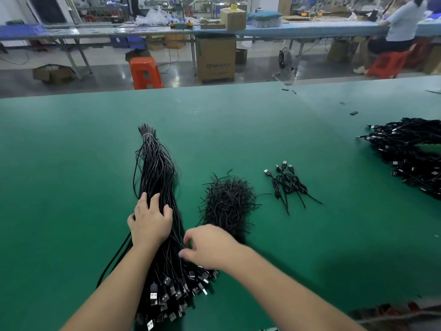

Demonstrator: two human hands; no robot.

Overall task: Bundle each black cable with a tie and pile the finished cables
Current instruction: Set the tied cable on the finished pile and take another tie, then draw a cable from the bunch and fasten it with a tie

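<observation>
- While the left hand [150, 220] lies spread, fingers straight, across a long sheaf of loose black cables [158, 177] on the green table [71, 151], the right hand [207, 246] reaches in beside it, thumb and forefinger drawn close at the sheaf's edge; whether they already pinch a single cable cannot be told.
- The flat left palm appears to pin the sheaf down so one strand can be drawn out without dragging its neighbours.
- The sheaf is bound at its far end by a pale band [147, 135], and its USB plugs [167, 292] fan out at the near edge, close to the person, where a single end is easiest to pick.
- A heap of short black ties [226, 204] sits just right of the sheaf, near the working hand, presumably so a tie is within reach once a cable is coiled.
- Further right lie a few bundled cables [288, 183], well apart from the ties, and at the table's right edge a large pile of finished cables [410, 154].
- Judging by the thick sheaf left, much of the work remains.
- Beyond the table stand an orange stool [145, 72] and a cardboard box [216, 59].
</observation>
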